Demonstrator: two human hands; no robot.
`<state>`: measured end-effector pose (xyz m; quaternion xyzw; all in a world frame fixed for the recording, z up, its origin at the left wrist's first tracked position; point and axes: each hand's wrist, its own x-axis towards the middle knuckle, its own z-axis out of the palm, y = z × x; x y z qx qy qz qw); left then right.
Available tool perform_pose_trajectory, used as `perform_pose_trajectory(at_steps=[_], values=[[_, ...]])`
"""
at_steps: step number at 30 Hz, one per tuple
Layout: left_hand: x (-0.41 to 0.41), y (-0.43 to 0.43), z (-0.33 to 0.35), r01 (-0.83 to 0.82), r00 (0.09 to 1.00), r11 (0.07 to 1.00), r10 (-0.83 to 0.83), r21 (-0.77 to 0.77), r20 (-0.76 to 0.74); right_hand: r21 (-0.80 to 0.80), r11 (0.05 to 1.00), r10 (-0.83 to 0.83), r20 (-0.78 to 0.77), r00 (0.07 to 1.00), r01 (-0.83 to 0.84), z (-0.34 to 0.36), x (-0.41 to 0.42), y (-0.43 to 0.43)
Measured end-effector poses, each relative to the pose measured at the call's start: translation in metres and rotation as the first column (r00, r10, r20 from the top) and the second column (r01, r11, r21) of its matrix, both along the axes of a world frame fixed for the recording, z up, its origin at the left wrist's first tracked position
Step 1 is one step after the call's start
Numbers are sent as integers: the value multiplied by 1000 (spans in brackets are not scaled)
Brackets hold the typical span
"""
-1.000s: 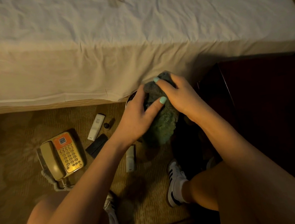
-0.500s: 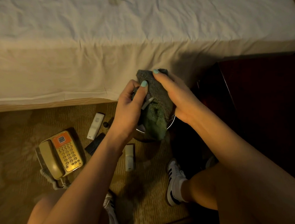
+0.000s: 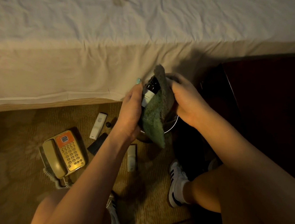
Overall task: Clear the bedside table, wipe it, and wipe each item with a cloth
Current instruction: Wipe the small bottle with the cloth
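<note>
A small dark bottle (image 3: 150, 90) with a white label is held in my left hand (image 3: 131, 111), its lower part wrapped by a green cloth (image 3: 154, 118). My right hand (image 3: 186, 100) grips the cloth's grey outer side against the bottle. Both hands hover above a round metal-rimmed container (image 3: 172, 127) on the carpet, mostly hidden by the cloth. The dark wooden bedside table (image 3: 265, 93) stands at the right.
On the carpet lie a beige phone (image 3: 63, 153) with a coiled cord, a white remote (image 3: 98, 125), a black flat item (image 3: 97, 145), a small black cap (image 3: 108, 124) and a white tube (image 3: 131, 158). The white-sheeted bed (image 3: 137, 42) runs across the top. My knees and sneakers are below.
The cloth has opened up and the dark bottle now shows at its top. My left hand has shifted to hold the bottle while the right slid along the cloth.
</note>
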<state>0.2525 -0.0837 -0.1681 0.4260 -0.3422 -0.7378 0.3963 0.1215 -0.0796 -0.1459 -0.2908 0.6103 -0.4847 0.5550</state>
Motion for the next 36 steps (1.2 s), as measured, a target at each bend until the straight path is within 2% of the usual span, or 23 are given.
perform_pose_trajectory(at_steps=[3,5,7,10,12,16,20,23,26,31,34,36], values=[[-1,-1,-2,21,985,993,-1,-114,170,4,999,37,-118,992,-37,-10,7,6],[-1,0,-4,54,975,988,-21,-144,220,13,998,67,-94,993,-66,-11,8,8],[-2,1,-6,68,983,991,-46,-117,180,-28,997,77,-13,997,-77,-8,4,7],[0,1,-10,143,989,986,-140,-84,39,-61,998,24,-64,998,-28,-8,-5,3],[3,-1,-10,174,984,976,-170,-128,42,-47,999,-2,-125,992,-4,-11,-8,-1],[5,-2,-4,152,976,960,-108,-236,189,-114,992,14,-366,930,-60,-11,-14,-4],[4,-2,-2,174,936,924,-47,-339,350,-241,961,51,-330,942,-136,-3,-20,-4],[1,-1,-4,203,910,871,1,-448,416,-187,963,114,-366,924,-193,-7,-19,-3],[-2,-1,-6,223,901,830,25,-512,433,-89,985,119,-268,956,-148,-10,-21,-3],[-18,-4,-5,198,900,822,63,-534,431,-22,999,49,72,996,-47,1,-31,4],[-27,0,-3,279,904,774,-12,-569,428,7,1000,-29,195,980,28,9,-45,16],[-31,2,-1,320,910,757,-77,-569,408,-12,996,-88,223,971,93,13,-49,27]])
